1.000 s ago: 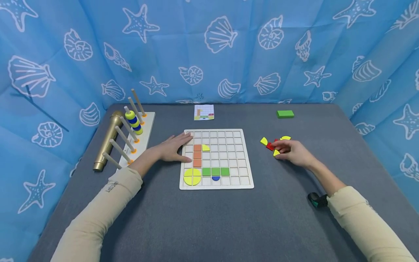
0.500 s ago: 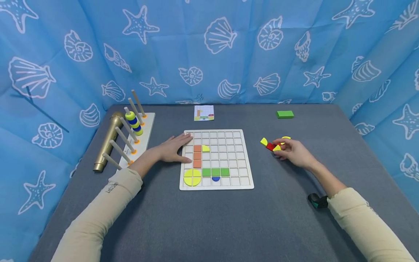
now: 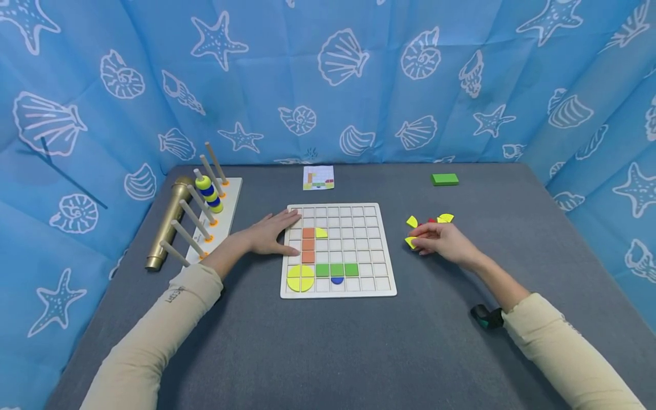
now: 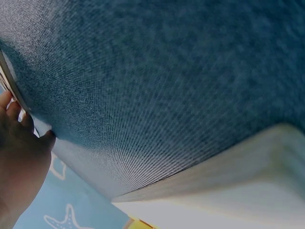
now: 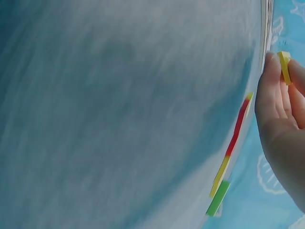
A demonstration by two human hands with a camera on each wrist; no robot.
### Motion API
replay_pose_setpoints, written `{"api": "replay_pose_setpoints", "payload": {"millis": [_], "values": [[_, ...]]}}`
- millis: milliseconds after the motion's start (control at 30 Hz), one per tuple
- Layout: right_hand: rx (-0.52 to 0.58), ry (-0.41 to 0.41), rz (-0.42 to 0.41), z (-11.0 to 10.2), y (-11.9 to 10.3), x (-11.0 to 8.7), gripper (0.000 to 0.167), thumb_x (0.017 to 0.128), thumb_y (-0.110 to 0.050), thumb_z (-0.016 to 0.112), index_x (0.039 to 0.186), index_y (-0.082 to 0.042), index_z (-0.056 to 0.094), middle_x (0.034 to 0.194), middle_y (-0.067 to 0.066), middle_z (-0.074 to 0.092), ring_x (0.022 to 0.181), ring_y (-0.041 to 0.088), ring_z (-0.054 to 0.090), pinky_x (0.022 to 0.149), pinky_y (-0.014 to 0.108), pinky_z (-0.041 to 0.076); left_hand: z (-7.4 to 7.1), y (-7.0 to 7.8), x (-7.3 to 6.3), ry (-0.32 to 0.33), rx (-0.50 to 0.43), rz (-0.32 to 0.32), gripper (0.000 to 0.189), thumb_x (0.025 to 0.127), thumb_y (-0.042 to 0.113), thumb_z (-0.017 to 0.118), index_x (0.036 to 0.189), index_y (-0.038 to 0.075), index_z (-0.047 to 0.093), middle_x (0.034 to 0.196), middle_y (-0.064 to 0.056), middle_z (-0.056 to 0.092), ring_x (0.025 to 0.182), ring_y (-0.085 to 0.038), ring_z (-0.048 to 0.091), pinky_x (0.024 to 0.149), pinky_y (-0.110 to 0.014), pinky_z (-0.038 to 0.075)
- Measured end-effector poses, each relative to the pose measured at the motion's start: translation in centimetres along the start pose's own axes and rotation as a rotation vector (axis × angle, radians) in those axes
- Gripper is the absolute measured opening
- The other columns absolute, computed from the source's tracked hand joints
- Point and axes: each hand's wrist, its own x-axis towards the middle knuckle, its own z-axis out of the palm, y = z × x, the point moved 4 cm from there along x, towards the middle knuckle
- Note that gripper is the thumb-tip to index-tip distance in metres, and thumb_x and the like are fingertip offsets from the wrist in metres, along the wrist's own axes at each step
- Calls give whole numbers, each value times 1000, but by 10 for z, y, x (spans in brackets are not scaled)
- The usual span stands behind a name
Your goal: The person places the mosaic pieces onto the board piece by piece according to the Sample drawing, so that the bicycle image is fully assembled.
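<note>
A white grid board (image 3: 338,295) lies on the grey table, and my left hand (image 3: 269,234) rests spread over its left edge. On the board are orange squares (image 3: 308,245), green squares (image 3: 336,270), yellow quarter tiles forming a disc (image 3: 294,272), a single yellow quarter tile (image 3: 321,233) and a blue half-round tile (image 3: 336,280). Right of the board, my right hand (image 3: 446,242) pinches another yellow quarter-circle tile (image 5: 285,67) between thumb and fingers, above the table in the right wrist view. Loose yellow tiles (image 3: 412,221) and red tiles (image 5: 238,125) lie just behind that hand, partly hidden.
A printed pattern card (image 3: 318,177) lies behind the board. Back right is a green block (image 3: 444,180). At the left stand a white peg base (image 3: 233,196) with yellow and blue beads (image 3: 210,193) and a brass-coloured tube (image 3: 169,228). A blue curtain (image 3: 379,74) surrounds the table.
My right hand has picked up the yellow quarter-circle tile and carried it left, toward the board. The left hand has stayed on the board's edge.
</note>
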Motion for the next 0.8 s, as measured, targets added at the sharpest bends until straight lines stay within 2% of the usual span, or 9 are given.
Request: {"api": "replay_pose_setpoints", "payload": {"millis": [233, 467, 600, 800], "values": [[101, -152, 28, 23, -11, 8, 36, 92, -8, 64, 122, 11, 57, 104, 18, 67, 89, 23, 66, 78, 35, 55, -2, 2, -2, -1, -6, 2, 99, 83, 63, 61, 155, 14, 13, 159, -6, 6, 144, -23, -1, 113, -51, 3], [113, -192, 22, 41, -22, 16, 32, 89, -9, 69, 113, 10, 62, 97, 15, 70, 86, 23, 67, 75, 35, 56, -1, 1, -3, 2, -4, 8, 100, 83, 64, 60, 155, 13, 13, 159, -7, 7, 144, -24, 0, 113, -52, 3], [85, -234, -21, 52, -28, 21, 26, 89, -6, 67, 109, 10, 65, 95, 15, 70, 80, 23, 68, 74, 35, 56, -2, 2, -4, 5, -11, 15, 100, 83, 63, 61, 154, 11, 14, 159, -8, 7, 144, -25, 1, 113, -52, 3], [-41, -276, -131, 66, -41, 24, 19, 88, -6, 69, 103, 5, 69, 89, 10, 70, 73, 23, 66, 69, 32, 56, -3, 4, -5, 5, -12, 12, 99, 83, 62, 61, 154, 12, 13, 159, -7, 7, 144, -24, 0, 113, -51, 2]]}}
